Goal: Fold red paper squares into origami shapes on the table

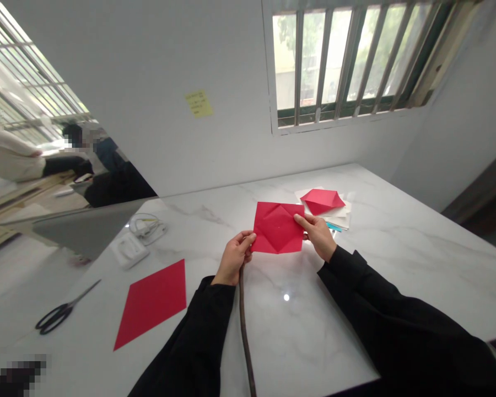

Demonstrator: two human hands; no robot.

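Note:
A creased red paper square [278, 227] is held up above the white marble table [355, 286] between both hands. My left hand [233, 258] pinches its lower left edge. My right hand [317, 235] pinches its right edge, thumb on the front. Both arms wear black sleeves. Fold lines cross the sheet. A dark cable [244, 331] hangs from near my left hand toward the camera.
A flat red paper sheet [152, 300] lies at the left, black scissors [62, 314] beyond it. A folded red piece [322, 200] rests on a stack of white papers [343, 216] behind my right hand. A white charger with cord [134, 242] lies at the back left. People sit far left.

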